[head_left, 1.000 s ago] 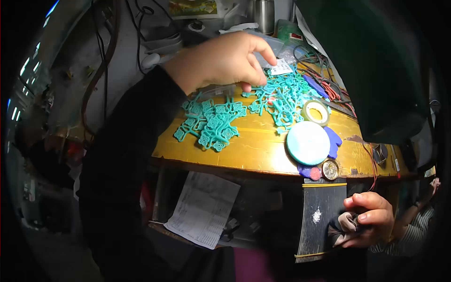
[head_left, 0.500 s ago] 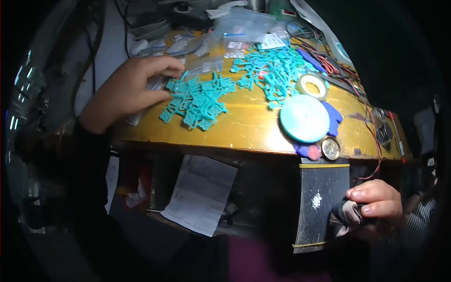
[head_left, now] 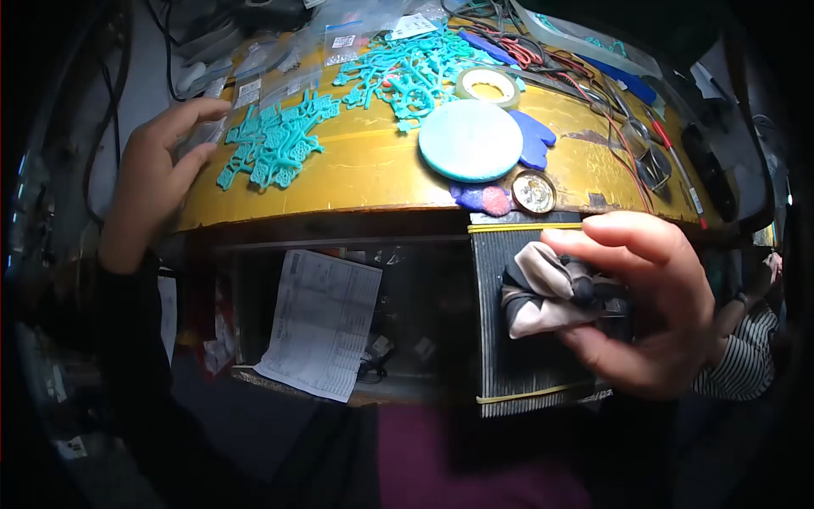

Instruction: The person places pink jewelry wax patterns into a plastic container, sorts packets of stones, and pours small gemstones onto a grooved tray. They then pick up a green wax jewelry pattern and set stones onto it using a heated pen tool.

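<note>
The right hand [head_left: 666, 310] holds a crumpled dark-and-pale cloth [head_left: 543, 320] over the ribbed black pad [head_left: 490, 339]; the left hand [head_left: 158, 161] — grip wide, thumb apart — is beside lacy teal pieces [head_left: 275, 144] on the glossy yellow surface [head_left: 365, 174].

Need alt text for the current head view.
The right hand holds a bunched cloth over a ribbed black board; the left hand is beside turquoise lattice pieces on a yellow table.

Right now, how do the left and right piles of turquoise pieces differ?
The left pile is smaller; the right pile is larger and spreads wider. The left pile lies beside the left hand; the right pile lies by the tape roll. Both are turquoise and rest on the table.
</note>
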